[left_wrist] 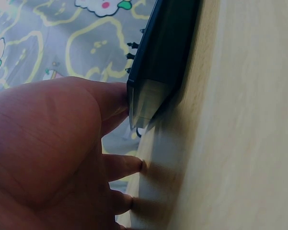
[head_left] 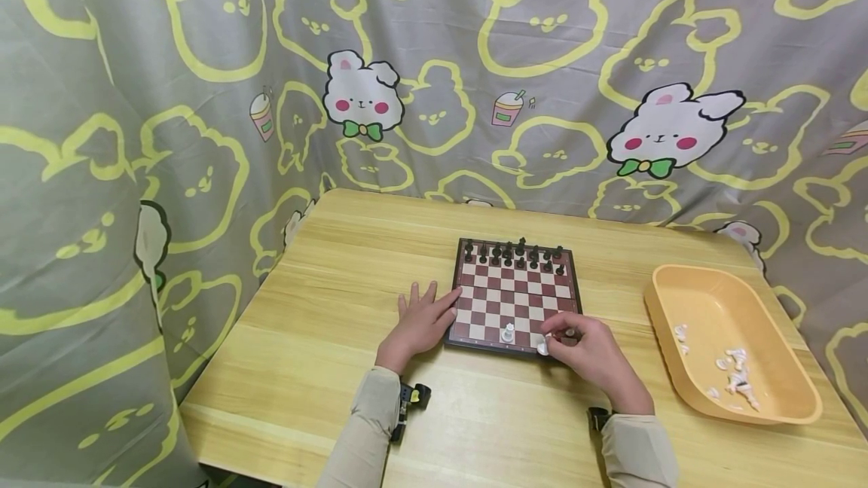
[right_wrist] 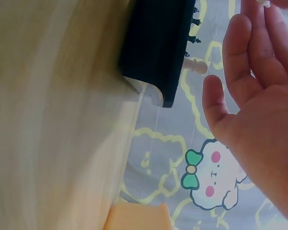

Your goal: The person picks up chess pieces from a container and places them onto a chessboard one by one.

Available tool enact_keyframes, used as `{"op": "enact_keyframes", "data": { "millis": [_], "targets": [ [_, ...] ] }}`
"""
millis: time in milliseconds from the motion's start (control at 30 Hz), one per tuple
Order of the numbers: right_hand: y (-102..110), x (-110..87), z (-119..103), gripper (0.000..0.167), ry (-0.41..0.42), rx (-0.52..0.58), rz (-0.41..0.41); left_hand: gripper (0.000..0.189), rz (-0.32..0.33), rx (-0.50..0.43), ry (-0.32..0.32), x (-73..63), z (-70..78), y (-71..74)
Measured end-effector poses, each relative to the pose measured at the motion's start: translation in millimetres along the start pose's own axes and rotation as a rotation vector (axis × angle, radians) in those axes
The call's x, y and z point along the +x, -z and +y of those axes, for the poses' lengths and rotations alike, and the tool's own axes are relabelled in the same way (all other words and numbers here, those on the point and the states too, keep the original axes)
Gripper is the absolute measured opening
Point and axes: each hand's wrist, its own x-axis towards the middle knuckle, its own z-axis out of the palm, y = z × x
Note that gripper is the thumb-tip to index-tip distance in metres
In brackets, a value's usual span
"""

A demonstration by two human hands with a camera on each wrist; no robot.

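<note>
A chessboard (head_left: 510, 306) with dark red and white squares lies on the table, black chess pieces (head_left: 520, 250) in two rows along its far side. Spread fingers of my left hand (head_left: 420, 324) rest at the board's left edge, two fingertips touching the tabletop. My right hand (head_left: 588, 352) is over the near right corner, pinching a white chess piece (head_left: 542, 345) between thumb and fingers. To its left, another white chess piece (head_left: 508, 333) stands upright on the near row. A further white piece (right_wrist: 196, 66) stands on the board beside the right hand in the right wrist view.
An orange-yellow plastic tray (head_left: 728, 285) stands on the table to the right, with several white chess pieces (head_left: 739, 381) lying loose inside. The wooden table (head_left: 325, 307) meets a grey curtain (head_left: 434, 44) with rabbit prints at the back and left.
</note>
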Motion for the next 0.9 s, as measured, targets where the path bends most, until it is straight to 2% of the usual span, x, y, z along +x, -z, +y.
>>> {"op": "enact_keyframes", "data": {
  "millis": [267,500,667,900],
  "targets": [
    [-0.8,0.1,-0.5,0.013,-0.03,0.007,-0.018,0.05,-0.004,0.002,0.001,0.0,-0.8,-0.4],
    [-0.5,0.4,1.0,0.013,-0.01,-0.008,-0.007,0.049,-0.005,-0.001,0.005,0.5,-0.9,-0.9],
    [-0.4,2.0,3.6,0.015,0.004,-0.045,0.023,0.049,-0.002,-0.002,0.005,2.1,-2.1,-2.0],
    [-1.3,4.8,7.1,0.018,0.021,-0.077,0.108,0.049,-0.005,-0.005,0.011,1.8,-1.8,-1.3]
  ]
}}
